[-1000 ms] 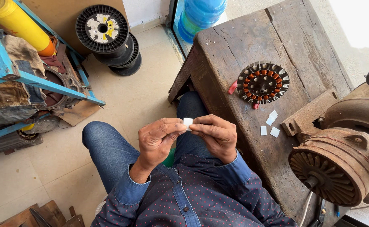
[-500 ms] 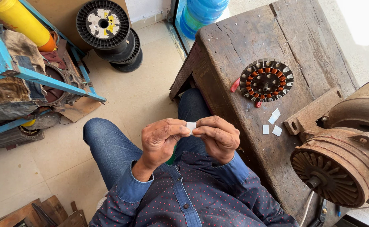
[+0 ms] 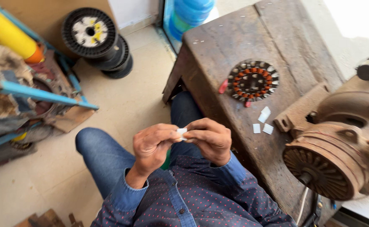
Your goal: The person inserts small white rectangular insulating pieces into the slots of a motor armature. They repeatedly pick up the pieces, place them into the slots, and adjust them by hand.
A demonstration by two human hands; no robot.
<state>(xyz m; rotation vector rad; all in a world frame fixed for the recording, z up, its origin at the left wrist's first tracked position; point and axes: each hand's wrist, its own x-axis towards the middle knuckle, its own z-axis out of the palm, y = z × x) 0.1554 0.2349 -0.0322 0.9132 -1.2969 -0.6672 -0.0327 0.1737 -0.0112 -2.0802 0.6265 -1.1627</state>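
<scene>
Both the left hand (image 3: 153, 145) and the right hand (image 3: 209, 138) pinched one small white paper slip (image 3: 182, 133). More slips (image 3: 263, 122) lay on the counter (image 3: 251, 38), just beside the round wire-wound motor core (image 3: 253, 80).

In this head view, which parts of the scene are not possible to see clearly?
- White piece: mostly covered by the fingertips of the left hand and right hand, so its shape is unclear.
- Rusty motor: cut off by the right edge.
- Blue container: cut off by the top edge.
- Windings of the round stator on the wooden bench: too small and blurred to count.
</scene>
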